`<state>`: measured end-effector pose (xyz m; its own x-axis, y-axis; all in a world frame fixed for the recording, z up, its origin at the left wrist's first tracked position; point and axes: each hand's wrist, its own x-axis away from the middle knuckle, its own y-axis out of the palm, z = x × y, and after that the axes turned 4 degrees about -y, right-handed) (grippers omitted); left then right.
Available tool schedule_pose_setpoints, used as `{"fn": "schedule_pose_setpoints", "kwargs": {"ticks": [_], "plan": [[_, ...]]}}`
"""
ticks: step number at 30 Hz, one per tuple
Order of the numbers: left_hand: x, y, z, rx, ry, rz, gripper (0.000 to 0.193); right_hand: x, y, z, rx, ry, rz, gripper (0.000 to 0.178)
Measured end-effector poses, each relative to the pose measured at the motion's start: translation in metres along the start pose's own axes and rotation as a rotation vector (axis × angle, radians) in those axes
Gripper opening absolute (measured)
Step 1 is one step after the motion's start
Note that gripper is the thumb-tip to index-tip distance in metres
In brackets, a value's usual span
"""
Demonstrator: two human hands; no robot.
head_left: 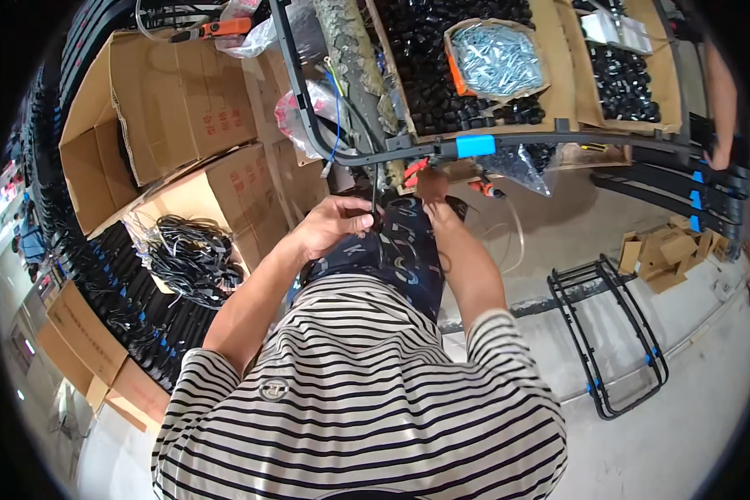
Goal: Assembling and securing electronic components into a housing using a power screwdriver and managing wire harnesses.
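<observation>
My left hand [335, 227] is closed in a pinch on a thin black cable [374, 198] that hangs below the frame's lower rail. My right hand [435, 193] is closed on a red-handled tool [415, 172], its kind partly hidden by the fingers. Just beyond both hands runs a black metal tube frame [408, 153], with a band of blue tape [475, 146] around it. Inside the frame's left corner, blue and green wires [337, 108] stick up and loop down past the rail.
Cardboard boxes [183, 100] and a bundle of black cables [193, 260] lie left. Ahead, a bag of screws [498, 58] sits among black plastic parts [433, 108]. A black frame [612, 333] lies on the floor at right. Another person's arm [719, 100] reaches in at far right.
</observation>
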<state>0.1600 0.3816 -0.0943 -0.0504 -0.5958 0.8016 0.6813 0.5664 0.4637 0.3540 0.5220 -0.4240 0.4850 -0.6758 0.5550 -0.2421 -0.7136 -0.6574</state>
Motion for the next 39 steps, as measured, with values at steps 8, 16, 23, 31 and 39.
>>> {"fn": "schedule_pose_setpoints", "kwargs": {"ticks": [8, 16, 23, 31, 39], "plan": [[0.012, -0.007, 0.008, 0.165, -0.094, 0.001, 0.032, -0.089, 0.012, -0.082, 0.087, 1.346, -0.502, 0.066], [0.002, -0.010, 0.008, 0.355, -0.149, -0.163, 0.031, -0.030, 0.052, -0.043, 0.234, 0.547, 0.088, 0.085], [0.003, -0.017, 0.006, 0.388, -0.167, -0.218, 0.030, -0.014, 0.022, -0.069, 0.152, 0.538, 0.270, 0.065], [-0.010, -0.021, -0.005, 0.427, -0.154, -0.334, 0.031, 0.097, -0.086, -0.038, -1.119, 0.384, -0.173, 0.016], [-0.012, -0.021, -0.004, 0.421, -0.167, -0.262, 0.020, 0.210, -0.221, -0.157, -0.007, -0.560, -0.329, 0.034]]}}
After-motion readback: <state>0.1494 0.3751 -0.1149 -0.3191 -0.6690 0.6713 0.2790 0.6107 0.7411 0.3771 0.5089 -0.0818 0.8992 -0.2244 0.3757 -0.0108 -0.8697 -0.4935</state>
